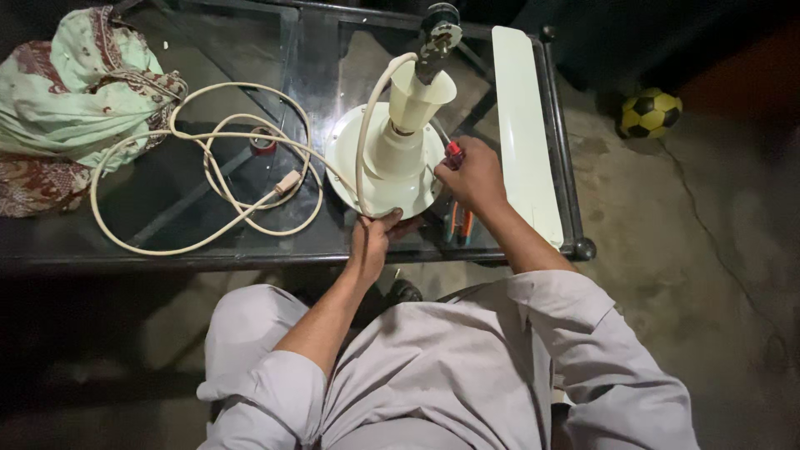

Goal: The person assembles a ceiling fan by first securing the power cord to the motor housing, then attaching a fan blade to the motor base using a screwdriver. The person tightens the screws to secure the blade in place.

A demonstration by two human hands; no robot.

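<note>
A cream ceiling-fan motor housing (392,158) with a cone-shaped cap (419,96) stands on a dark glass table (192,175). My left hand (372,237) grips the near rim of the round housing. My right hand (471,173) is closed around a red-handled screwdriver (454,152), its tip against the right side of the housing. A thick cream cable (208,158) runs from the cone top and lies in loops on the glass to the left.
A pair of orange-handled pliers (458,223) lies just under my right hand. A white fan blade (525,125) rests along the table's right edge. Patterned green cloth (75,92) sits at far left, a small tape roll (263,142) inside the cable loops, and a yellow-black ball (650,112) on the floor.
</note>
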